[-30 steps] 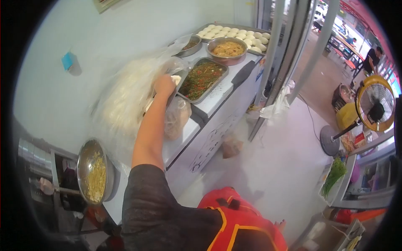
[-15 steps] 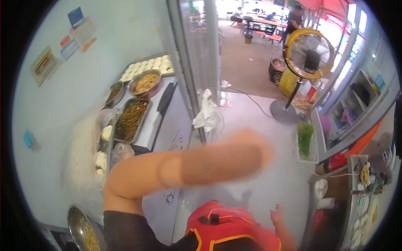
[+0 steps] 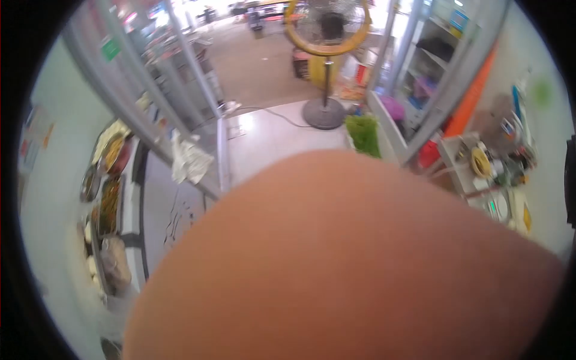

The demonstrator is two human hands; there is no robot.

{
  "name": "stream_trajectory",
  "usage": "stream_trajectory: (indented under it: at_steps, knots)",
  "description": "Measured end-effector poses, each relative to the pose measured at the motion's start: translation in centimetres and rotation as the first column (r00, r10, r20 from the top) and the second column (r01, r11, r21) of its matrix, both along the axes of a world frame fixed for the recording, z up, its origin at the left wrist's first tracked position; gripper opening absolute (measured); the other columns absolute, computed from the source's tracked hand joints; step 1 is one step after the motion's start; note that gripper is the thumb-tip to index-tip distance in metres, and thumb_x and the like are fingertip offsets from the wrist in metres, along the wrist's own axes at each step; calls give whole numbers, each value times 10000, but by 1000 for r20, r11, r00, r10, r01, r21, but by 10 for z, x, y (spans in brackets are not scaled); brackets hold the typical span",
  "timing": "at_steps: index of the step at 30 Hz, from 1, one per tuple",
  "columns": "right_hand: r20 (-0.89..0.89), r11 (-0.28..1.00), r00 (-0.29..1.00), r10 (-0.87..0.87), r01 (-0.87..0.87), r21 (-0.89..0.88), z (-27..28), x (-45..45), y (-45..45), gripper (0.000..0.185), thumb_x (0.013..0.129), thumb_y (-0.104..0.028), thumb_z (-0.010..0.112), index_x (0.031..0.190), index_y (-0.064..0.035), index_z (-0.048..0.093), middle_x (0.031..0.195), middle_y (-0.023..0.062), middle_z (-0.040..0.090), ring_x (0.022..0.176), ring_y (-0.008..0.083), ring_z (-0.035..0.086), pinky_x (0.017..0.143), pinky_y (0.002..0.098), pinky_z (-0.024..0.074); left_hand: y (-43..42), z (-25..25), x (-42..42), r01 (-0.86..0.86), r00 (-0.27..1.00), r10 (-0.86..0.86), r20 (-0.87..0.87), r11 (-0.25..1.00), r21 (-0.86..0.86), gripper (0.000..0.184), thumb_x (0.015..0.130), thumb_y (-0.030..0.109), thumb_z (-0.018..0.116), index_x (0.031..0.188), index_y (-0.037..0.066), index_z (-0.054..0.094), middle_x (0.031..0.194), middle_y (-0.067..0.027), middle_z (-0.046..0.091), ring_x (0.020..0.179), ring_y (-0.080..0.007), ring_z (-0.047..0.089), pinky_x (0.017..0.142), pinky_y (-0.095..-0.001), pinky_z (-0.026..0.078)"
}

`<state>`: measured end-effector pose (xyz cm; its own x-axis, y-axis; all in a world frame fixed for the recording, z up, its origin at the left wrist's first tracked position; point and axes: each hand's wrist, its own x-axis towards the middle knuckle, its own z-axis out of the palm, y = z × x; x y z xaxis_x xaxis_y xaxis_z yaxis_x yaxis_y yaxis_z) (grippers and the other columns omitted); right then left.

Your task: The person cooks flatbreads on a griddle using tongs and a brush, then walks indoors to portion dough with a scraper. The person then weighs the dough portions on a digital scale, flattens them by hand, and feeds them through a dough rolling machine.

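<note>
A blurred stretch of bare skin, which looks like my left hand or forearm [image 3: 336, 258], fills the lower middle of the head view, very close to the camera. No fingers can be made out on it, so whether it holds anything is hidden. My right hand does not show. Beyond the skin on the left stands a counter with a tray of chopped green and red food [image 3: 110, 204], a bowl of yellowish food [image 3: 113, 155] and a clear plastic bag [image 3: 115, 261].
A yellow floor fan [image 3: 327, 114] stands in the doorway, its cable across the floor. White cloth [image 3: 191, 159] hangs by the door frame. Leafy greens [image 3: 363, 135] lie right of the fan. A cluttered shelf [image 3: 462, 168] lines the right wall.
The bare arm that reached across the middle now covers the lower view, much closer to the camera. My right hand and the red apron have gone from sight. The view has turned right.
</note>
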<state>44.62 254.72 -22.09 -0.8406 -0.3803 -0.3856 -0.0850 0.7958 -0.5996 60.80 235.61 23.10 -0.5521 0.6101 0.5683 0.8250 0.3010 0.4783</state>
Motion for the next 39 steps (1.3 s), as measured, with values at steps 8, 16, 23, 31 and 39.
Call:
stream_trajectory:
  at_steps: [8,16,23,31,39]
  knots:
    - [15,916,916,-400,400,19,-8,14,113,519,800,-132,614,1251,19,407,1213,214,498,1124,321,488,952,401,390,79,-9,-59,341,939,-343,22,937,75,237,742,160,595,961,72,567,859,-144,563,839,-333,552,726,-419,440]
    - [39,712,711,-702,700,50,-28,45,181,502,795,-128,609,1234,29,421,1197,220,512,1118,338,498,948,398,395,97,4,-174,643,766,-637,86,758,-105,256,734,177,623,971,90,578,854,-134,578,832,-341,557,714,-431,440]
    - [-95,571,570,-816,821,18,0,-2,230,488,792,-124,604,1219,37,432,1183,226,525,1112,354,506,945,396,400,134,-3,-368,726,639,-738,217,485,-487,274,726,192,647,979,105,587,850,-126,591,825,-349,562,703,-441,440]
    - [-227,496,471,-852,866,-65,96,-141,294,436,823,-154,572,1208,8,447,1148,228,551,1088,364,532,916,397,422,138,-208,-604,97,891,89,444,920,-379,314,836,271,577,1040,34,559,1010,-180,599,945,-342,577,799,-415,455]
    - [-86,540,573,-815,696,-474,181,-358,305,395,840,-127,539,1202,17,478,1140,197,572,1079,283,556,911,353,426,235,-279,-685,-187,681,317,660,947,-263,398,862,273,557,1126,-22,525,1115,-212,560,1052,-322,543,888,-395,422]
